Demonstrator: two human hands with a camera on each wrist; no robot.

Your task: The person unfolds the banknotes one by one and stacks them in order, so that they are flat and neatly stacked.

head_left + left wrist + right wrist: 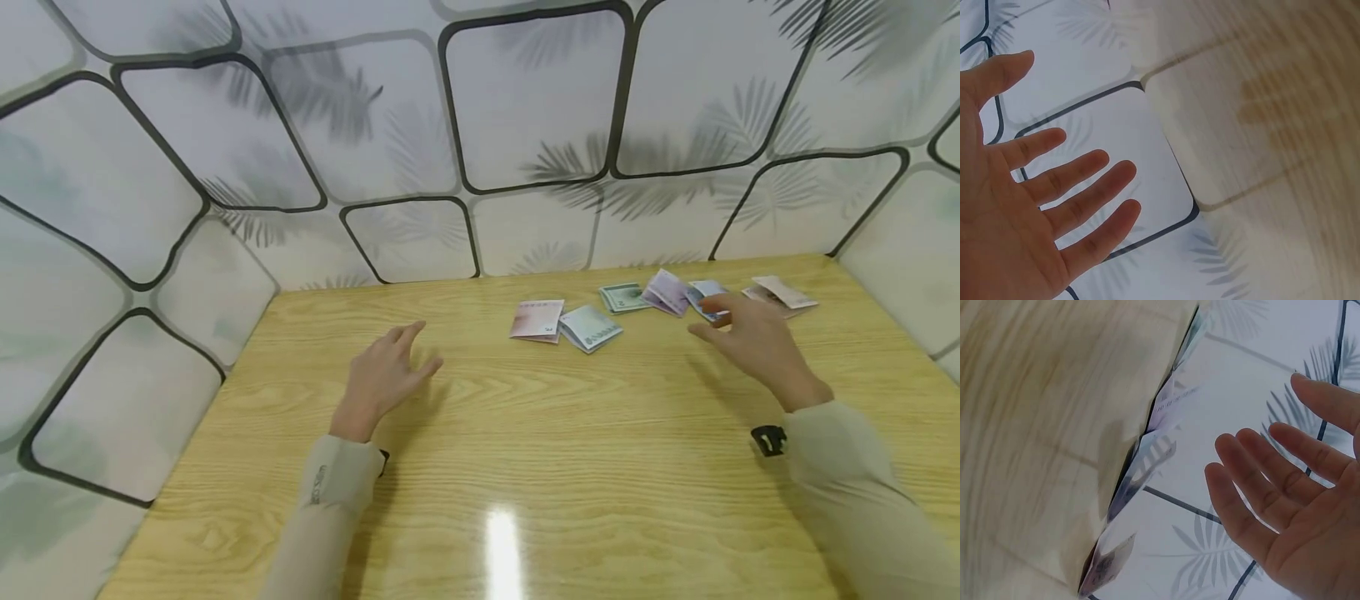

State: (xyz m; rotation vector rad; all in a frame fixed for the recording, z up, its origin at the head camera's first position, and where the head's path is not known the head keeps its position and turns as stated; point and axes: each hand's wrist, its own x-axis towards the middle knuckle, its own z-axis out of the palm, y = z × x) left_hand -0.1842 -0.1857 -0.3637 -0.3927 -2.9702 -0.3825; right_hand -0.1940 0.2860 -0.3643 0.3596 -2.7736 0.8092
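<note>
Folded banknotes lie in a loose row on the wooden table. My right hand (757, 343) hovers at the row's right part, fingers spread and holding nothing, partly covering a blue note (705, 296). Beside it are a purple note (666, 292) and a brownish note (780, 293). Farther left lie a green note (624, 297), a pale green note (590, 327) and a reddish note (537, 319). My left hand (384, 377) is over the table left of the notes, empty, its fingers apart. The right wrist view shows a standing fold of the blue note (1147, 465) near the fingers.
The wood-grain table (480, 433) reaches to a patterned wall (536, 100) with dark outlines and leaf prints at the back and sides. Light glares off the tabletop near its front. Dark straps show at both sleeve cuffs.
</note>
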